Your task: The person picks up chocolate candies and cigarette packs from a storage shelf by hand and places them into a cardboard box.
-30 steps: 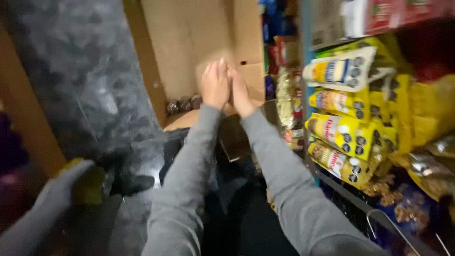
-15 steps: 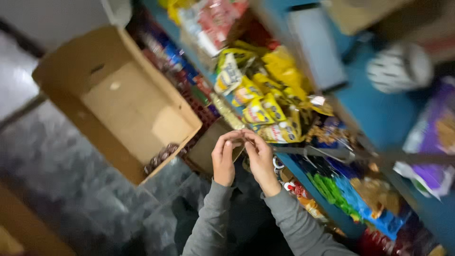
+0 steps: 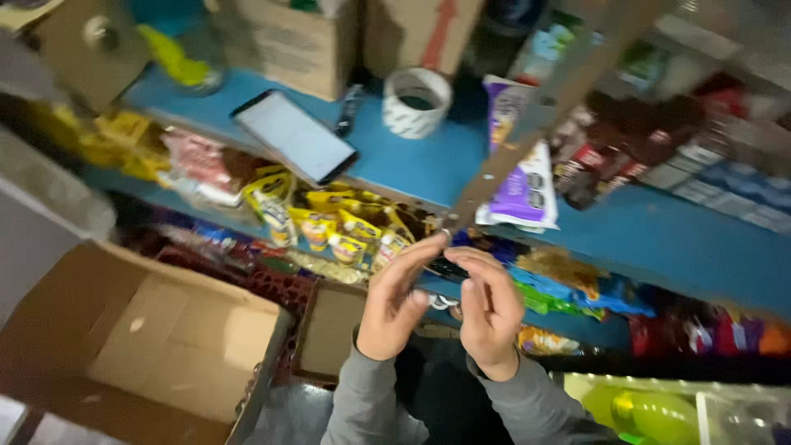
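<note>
Hands [image 3: 441,305] now nearer yellow packets [image 3: 346,227]

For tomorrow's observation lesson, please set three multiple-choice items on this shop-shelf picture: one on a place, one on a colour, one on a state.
1. Where does the phone lie?
A. on the blue shelf
B. in the open cardboard box
C. on the floor

2. What colour are the person's sleeves?
A. red
B. grey
C. white

3. How are the left hand and right hand?
A. each gripping a packet
B. resting inside the box
C. raised close together, no packet in their grip

Answers:
1 A, it lies flat beside the tape roll.
2 B, both forearms are grey.
3 C, the fingers are loosely spread before the shelves.
</note>
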